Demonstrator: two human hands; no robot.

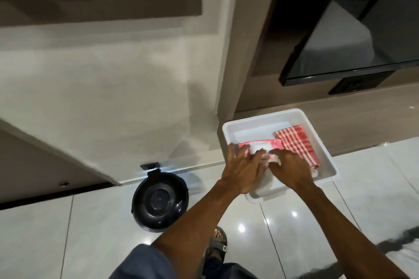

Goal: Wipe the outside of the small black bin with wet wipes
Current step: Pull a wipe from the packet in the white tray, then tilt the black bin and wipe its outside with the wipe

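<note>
Left hand spread on the pink wet wipes pack, right hand pinching a wipe, right of centre; round glossy black bin stands upright, lower centre.

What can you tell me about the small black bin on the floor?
The small black bin is round, glossy black, apparently plastic, and seen from above: a domed lid with a circular recessed centre and a hinge tab at its far edge. The lid looks closed. It stands upright on the pale tiled floor, close to the white wall base, left of the white tray. Neither hand touches it; both are at the tray.
</note>
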